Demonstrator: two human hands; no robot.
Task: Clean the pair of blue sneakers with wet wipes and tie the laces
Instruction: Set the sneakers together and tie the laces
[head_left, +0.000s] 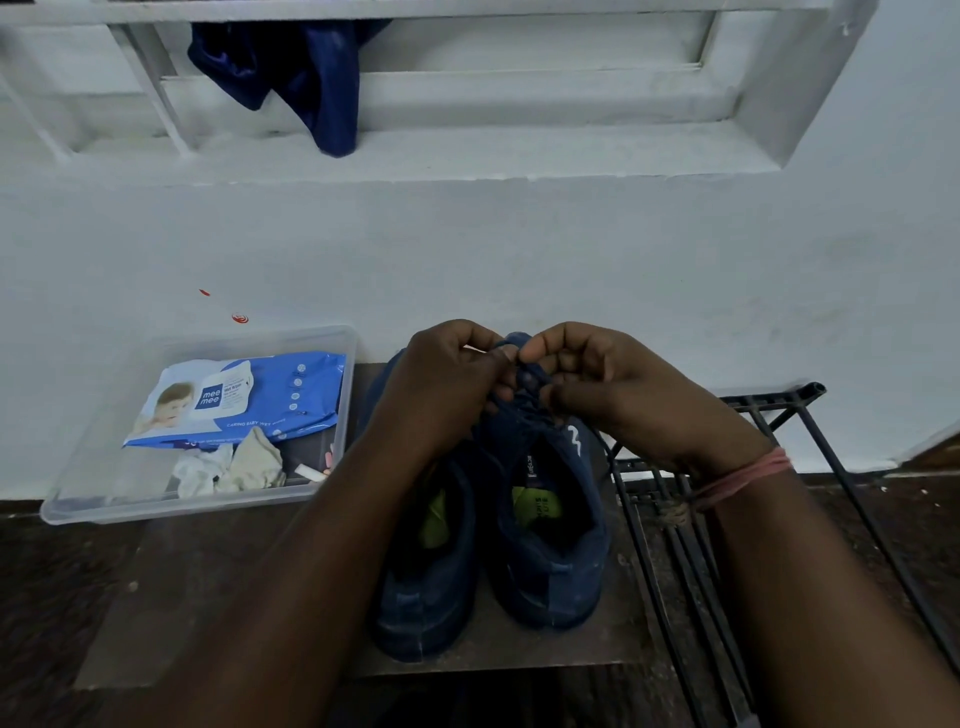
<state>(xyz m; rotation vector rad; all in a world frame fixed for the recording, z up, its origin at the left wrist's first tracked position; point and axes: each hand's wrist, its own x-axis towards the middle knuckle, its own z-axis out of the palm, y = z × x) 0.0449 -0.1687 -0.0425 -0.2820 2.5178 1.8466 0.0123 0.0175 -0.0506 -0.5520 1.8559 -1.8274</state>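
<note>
Two soft, matte blue sneakers, the left sneaker (423, 577) and the right sneaker (548, 540), stand side by side, heels toward the camera, on a dark board. Both hands meet over the right one's laces (524, 387): the left hand (447, 384) and right hand (608, 387) curl inward, fingers pinching the cord. A glossy wet-wipes pack (239, 397) and crumpled used wipes (228, 465) lie in a clear plastic tray (67, 506).

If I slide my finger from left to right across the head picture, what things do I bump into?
Clear tray with the wet wipes pack → left sneaker → right sneaker → black metal rack.
</note>
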